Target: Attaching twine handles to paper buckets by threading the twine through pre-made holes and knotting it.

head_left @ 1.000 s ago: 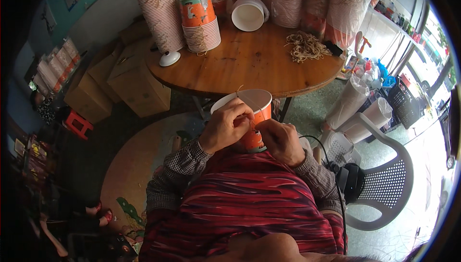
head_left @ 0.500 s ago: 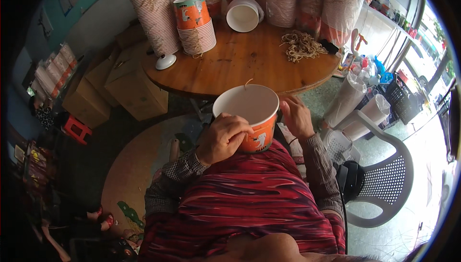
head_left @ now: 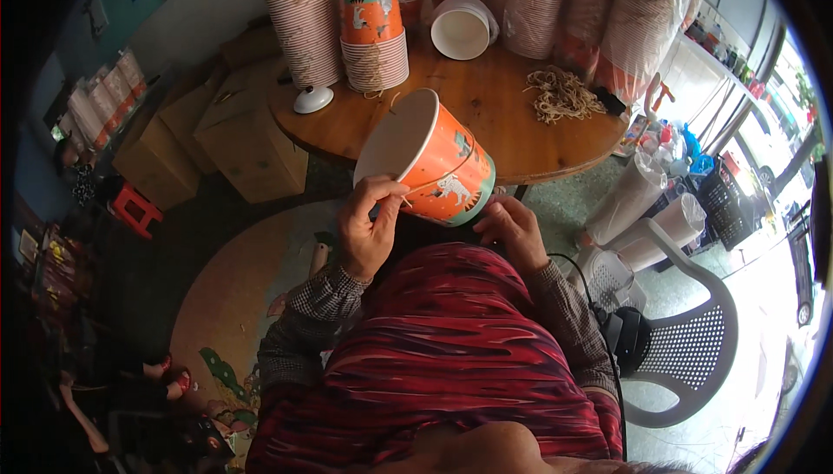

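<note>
In front of me an orange paper bucket (head_left: pixel 464 161) is tipped on its side, its white mouth to the left and its teal-edged base to the right. White animal figures decorate its wall. A thin cord (head_left: pixel 436 181) runs across the outside, and a short end sticks up at the far rim. My left hand (head_left: pixel 368 229) pinches the near rim beside the cord, the thumb outside. At the base, my right hand (head_left: pixel 514 231) has its fingers curled against the lower edge; some of the fingertips are hidden.
On the round wooden table (head_left: pixel 460 109) stand stacked paper buckets (head_left: pixel 375 57), several in clear plastic. A bundle of cords (head_left: pixel 560 94) and a white lid (head_left: pixel 313 99) lie there too. Cardboard boxes (head_left: pixel 252 127) stand at left, a grey plastic chair (head_left: pixel 694 344) at right.
The bucket has tipped from upright onto its side, mouth leftward, and risen toward the table. My right hand has moved from beside the rim to the base. My left hand stays at the rim.
</note>
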`<state>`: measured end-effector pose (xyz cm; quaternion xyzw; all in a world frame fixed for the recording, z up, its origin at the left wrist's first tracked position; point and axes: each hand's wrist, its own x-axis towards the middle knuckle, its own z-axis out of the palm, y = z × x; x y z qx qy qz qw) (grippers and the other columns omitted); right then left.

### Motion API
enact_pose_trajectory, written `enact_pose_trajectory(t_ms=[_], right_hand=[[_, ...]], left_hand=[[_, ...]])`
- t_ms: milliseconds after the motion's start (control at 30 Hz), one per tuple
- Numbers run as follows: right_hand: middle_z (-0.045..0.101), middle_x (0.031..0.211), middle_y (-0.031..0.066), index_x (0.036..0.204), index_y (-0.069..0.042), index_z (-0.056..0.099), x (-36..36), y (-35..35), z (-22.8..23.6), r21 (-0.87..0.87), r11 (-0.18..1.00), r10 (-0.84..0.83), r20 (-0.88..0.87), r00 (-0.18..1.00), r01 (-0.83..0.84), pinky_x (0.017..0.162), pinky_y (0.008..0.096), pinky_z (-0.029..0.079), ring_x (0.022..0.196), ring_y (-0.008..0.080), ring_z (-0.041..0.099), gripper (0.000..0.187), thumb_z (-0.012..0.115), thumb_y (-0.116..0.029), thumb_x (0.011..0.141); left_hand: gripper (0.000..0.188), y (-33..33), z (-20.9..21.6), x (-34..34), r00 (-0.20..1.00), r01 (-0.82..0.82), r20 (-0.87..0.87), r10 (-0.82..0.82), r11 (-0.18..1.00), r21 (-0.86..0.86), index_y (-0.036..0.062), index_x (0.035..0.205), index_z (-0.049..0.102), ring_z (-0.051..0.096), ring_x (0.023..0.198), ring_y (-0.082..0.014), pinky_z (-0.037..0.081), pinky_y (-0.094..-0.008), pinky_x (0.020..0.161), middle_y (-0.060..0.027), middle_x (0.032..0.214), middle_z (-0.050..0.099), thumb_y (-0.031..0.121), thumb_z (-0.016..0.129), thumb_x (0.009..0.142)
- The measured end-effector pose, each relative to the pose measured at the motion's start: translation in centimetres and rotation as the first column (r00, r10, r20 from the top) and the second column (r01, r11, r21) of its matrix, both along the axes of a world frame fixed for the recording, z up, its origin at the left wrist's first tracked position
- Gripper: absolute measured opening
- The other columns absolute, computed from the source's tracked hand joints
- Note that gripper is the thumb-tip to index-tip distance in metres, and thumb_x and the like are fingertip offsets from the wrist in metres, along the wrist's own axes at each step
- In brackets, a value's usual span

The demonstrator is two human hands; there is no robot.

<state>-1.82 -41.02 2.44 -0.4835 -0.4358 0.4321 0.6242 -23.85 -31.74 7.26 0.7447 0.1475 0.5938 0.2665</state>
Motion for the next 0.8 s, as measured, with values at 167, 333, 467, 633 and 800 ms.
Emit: enact_pose_trajectory(t_ms=[167, 333, 467, 633, 800], right_hand=[[0.062, 0.074, 0.0050, 0.102, -0.002, 0.055, -2.2, 1.5, 1.5, 0.106, 0.994, -0.031, -0.048, 0.998, 0.036, 0.052, 0.0207, 0.047, 0.062, 0.0106, 0.061, 0.020, 0.059, -0.018, 0.092], [0.063, 0.081, 0.0064, 0.103, -0.002, 0.053, -4.1, 4.5, 2.7, 0.250, 0.959, -0.097, -0.145, 0.985, 0.131, 0.056, 0.0228, 0.051, 0.063, 0.0121, 0.062, 0.018, 0.061, -0.012, 0.091], [0.064, 0.087, 0.0070, 0.102, -0.003, 0.053, -3.2, 6.2, 2.7, 0.261, 0.947, -0.136, -0.193, 0.972, 0.185, 0.058, 0.0236, 0.052, 0.066, 0.0121, 0.063, 0.015, 0.060, -0.010, 0.090], [0.063, 0.105, 0.0081, 0.095, -0.002, 0.055, -0.4, 7.6, 3.3, 0.340, 0.909, -0.212, -0.122, 0.970, 0.241, 0.057, 0.0228, 0.050, 0.067, 0.0113, 0.062, 0.007, 0.059, -0.004, 0.089], [0.059, 0.113, 0.0101, 0.095, 0.001, 0.054, 0.3, 7.5, 4.4, 0.509, 0.833, -0.465, 0.432, 0.773, 0.217, 0.057, 0.0235, 0.052, 0.067, 0.0136, 0.064, 0.009, 0.059, -0.001, 0.087]], left_hand=[[0.008, 1.6, -0.7, 0.2, 0.975, 0.083, 0.218, -0.049, 0.986, -0.146, 0.0000, 0.097, 0.058, 0.055, 0.080, -0.0109, 0.046, -0.0223, 0.073, -0.0061, 0.097, 0.055, -0.001, 0.056, 0.090], [0.009, 3.0, -0.5, 0.9, 0.953, 0.096, 0.300, -0.037, 0.978, -0.186, 0.0003, 0.101, 0.057, 0.053, 0.083, -0.0075, 0.044, -0.0199, 0.075, -0.0022, 0.094, 0.054, 0.002, 0.055, 0.092], [0.011, 3.1, -0.9, 1.3, 0.955, 0.126, 0.293, -0.054, 0.964, -0.235, 0.0011, 0.103, 0.057, 0.053, 0.087, -0.0071, 0.044, -0.0203, 0.079, -0.0008, 0.095, 0.055, 0.006, 0.056, 0.093], [0.032, 4.7, 1.2, 1.0, 0.891, -0.432, -0.010, 0.453, 0.857, 0.280, 0.0035, 0.118, 0.058, 0.059, 0.099, -0.0236, 0.046, -0.0285, 0.086, -0.0103, 0.113, 0.056, 0.000, 0.058, 0.086], [0.033, 5.1, 4.2, 3.1, 0.958, -0.146, -0.156, 0.239, 0.881, 0.451, 0.0059, 0.110, 0.063, 0.061, 0.092, -0.0236, 0.049, -0.0332, 0.080, -0.0079, 0.118, 0.056, 0.000, 0.067, 0.078]])
